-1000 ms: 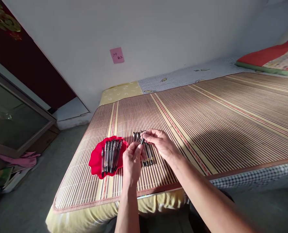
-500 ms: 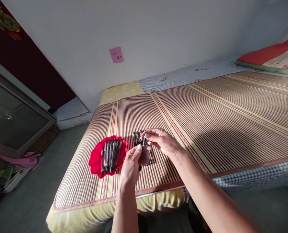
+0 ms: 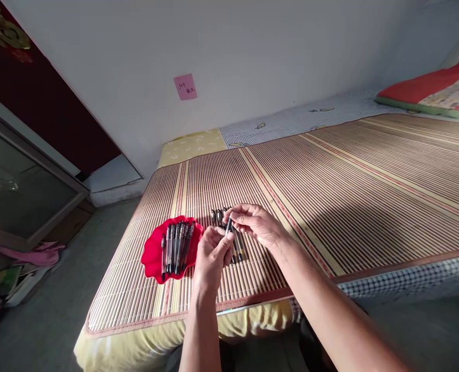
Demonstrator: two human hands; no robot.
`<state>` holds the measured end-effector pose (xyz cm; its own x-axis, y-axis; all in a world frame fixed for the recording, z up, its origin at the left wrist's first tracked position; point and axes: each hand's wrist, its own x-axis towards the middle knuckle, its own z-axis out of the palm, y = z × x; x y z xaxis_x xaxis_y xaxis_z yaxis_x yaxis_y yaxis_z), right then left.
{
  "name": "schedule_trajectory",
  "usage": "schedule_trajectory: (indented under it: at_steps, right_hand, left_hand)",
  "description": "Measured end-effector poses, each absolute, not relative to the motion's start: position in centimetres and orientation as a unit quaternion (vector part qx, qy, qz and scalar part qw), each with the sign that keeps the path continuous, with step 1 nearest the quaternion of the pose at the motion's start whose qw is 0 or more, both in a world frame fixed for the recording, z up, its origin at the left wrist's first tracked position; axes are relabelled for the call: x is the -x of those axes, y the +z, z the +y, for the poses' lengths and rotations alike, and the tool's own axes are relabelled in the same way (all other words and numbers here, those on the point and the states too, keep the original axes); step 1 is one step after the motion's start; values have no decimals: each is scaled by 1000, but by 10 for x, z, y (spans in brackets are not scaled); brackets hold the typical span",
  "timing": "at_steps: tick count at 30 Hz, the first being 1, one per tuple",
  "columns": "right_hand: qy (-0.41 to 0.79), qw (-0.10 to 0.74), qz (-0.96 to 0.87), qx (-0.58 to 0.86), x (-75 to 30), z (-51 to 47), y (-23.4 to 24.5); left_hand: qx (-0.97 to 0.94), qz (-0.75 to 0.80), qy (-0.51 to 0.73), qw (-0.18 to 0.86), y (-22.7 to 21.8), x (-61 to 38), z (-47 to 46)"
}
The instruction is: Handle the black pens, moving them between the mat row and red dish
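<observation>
A dark pen [image 3: 228, 226] is held upright between both hands above a bamboo mat [image 3: 330, 196]. My left hand [image 3: 210, 257] grips its lower part with curled fingers. My right hand [image 3: 254, 223] pinches the pen's top end. Just behind and under the hands lie several loose dark pens and caps [image 3: 218, 216] on the mat. To the left, a red scalloped dish [image 3: 152, 253] holds several capped black pens [image 3: 177, 245] laid side by side.
The mat covers a bed with a yellow edge [image 3: 144, 341]. A pink sticky note [image 3: 185, 86] is on the white wall. A glass-fronted cabinet [image 3: 16, 191] and pink cloth [image 3: 39, 254] are at the left on the floor. A red-edged folded quilt [image 3: 434, 90] lies far right.
The pen was lowered into my left hand half a second ago and is now raised again, with both hands meeting at its top. The dish and loose pens have not moved.
</observation>
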<state>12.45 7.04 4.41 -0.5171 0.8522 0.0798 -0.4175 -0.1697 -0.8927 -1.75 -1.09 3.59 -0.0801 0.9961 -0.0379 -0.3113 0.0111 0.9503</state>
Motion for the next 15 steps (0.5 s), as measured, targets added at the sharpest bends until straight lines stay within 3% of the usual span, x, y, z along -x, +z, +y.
schedule_trajectory:
  at_steps: [7, 15]
  right_hand:
    - [738, 435, -468, 217, -123, 72, 42]
    - [733, 451, -456, 225, -127, 74, 43]
  left_hand:
    - [-367, 433, 552, 611, 39, 17, -12]
    - [-409, 451, 536, 585, 37, 17, -13]
